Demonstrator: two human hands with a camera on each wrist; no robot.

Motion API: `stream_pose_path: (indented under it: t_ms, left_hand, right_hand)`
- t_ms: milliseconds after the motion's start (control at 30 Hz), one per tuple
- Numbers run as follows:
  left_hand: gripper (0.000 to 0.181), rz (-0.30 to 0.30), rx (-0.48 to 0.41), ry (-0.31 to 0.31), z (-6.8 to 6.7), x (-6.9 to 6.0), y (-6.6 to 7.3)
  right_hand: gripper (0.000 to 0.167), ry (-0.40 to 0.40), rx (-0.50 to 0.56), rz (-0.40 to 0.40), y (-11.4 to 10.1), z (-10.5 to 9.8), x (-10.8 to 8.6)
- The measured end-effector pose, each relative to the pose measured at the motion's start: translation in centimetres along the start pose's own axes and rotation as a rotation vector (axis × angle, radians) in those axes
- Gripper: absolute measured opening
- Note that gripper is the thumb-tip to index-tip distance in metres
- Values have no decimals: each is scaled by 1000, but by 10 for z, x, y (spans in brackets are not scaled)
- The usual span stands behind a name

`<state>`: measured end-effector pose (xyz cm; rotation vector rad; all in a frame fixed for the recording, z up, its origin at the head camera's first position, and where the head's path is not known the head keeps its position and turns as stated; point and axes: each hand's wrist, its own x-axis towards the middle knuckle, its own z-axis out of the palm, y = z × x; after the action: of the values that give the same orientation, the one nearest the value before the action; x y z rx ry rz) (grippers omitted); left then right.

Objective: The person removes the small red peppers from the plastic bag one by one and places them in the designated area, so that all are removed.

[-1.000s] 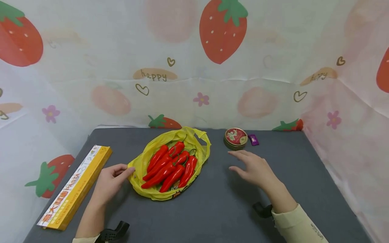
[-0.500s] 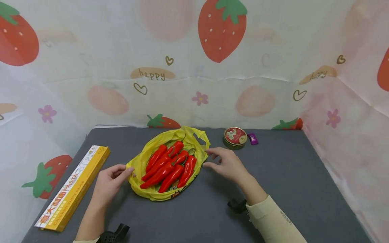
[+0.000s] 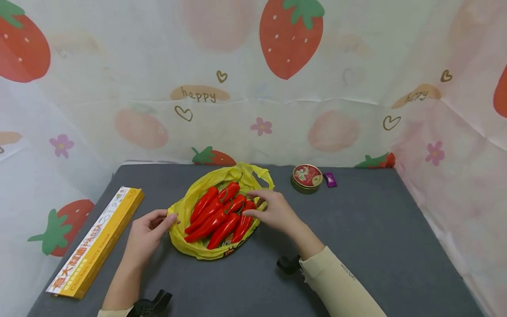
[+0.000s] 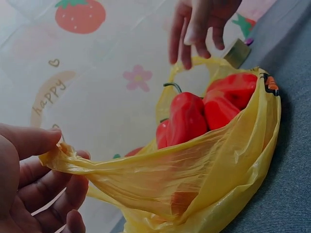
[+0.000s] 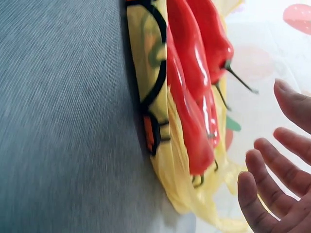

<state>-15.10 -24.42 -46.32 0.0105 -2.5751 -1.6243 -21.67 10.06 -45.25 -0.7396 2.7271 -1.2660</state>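
A yellow plastic bag (image 3: pixel 180 235) lies opened out on the grey table, holding several shiny red chili peppers (image 3: pixel 211 224) with green stems. My left hand (image 3: pixel 146 233) pinches the bag's left rim between thumb and fingers; the left wrist view shows the bag edge (image 4: pixel 63 158) drawn up taut there. Over the right side of the bag hovers my right hand (image 3: pixel 277 213), thumb and fingers apart, with nothing between them. In the right wrist view its spread fingers (image 5: pixel 269 191) stand clear of the peppers (image 5: pixel 189 97).
A yellow and white pasta box (image 3: pixel 97 242) lies slanted along the table's left edge. Behind and right of the bag stand a round red-lidded tin (image 3: pixel 306 178) and a small purple wrapped sweet (image 3: pixel 330 179). A strawberry-print cloth (image 3: pixel 237 66) hangs behind the table.
My right hand has moved left from near the round tin to over the bag's right side. My left hand keeps its pinch on the bag rim.
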Motion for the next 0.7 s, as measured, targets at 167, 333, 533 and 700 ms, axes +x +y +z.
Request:
stream_pose_path:
  t_ms: [167,333,533,700]
  left_hand:
    - [35,-2,1,1,1,1,-1]
    - [39,-42,0,4,1,-2,2]
    - [38,-32,-2,4,2,-2,3]
    - [38,-31,22,3,3,-1,3]
  right_hand:
    - [67,-16,7,-8,-5,14,10]
    - [77,-67,19,-2,-7,29,16]
    - [70,-83,16,35,-10,42,20]
    - [58,-45,43,82,-13,50,21]
